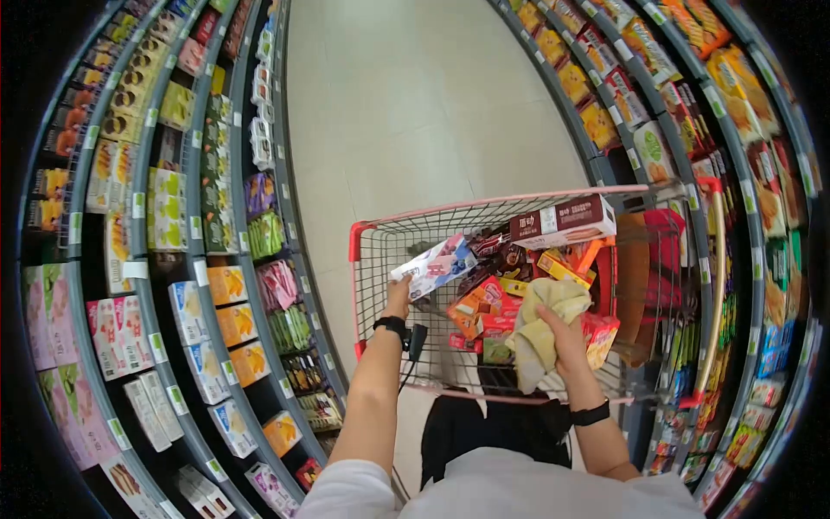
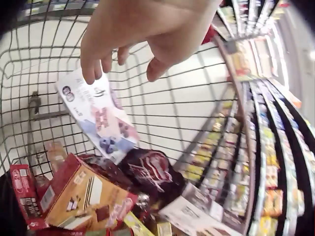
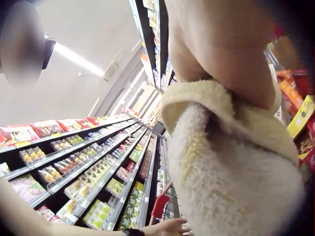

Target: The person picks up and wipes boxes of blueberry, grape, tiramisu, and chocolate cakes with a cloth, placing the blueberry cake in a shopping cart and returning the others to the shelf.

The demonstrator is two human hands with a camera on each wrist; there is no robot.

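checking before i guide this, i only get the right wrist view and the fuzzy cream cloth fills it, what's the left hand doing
Observer: The left hand is over a white box with blueberry pictures, fingertips overlapping one end, thumb apart.
Operator: ok where's that box
Observer: Inside the wire shopping cart with red trim, its other end beside a dark, glossy packet.
Operator: and where's the cloth being held
Observer: The head view shows the right hand gripping the cloth above the goods in the cart.
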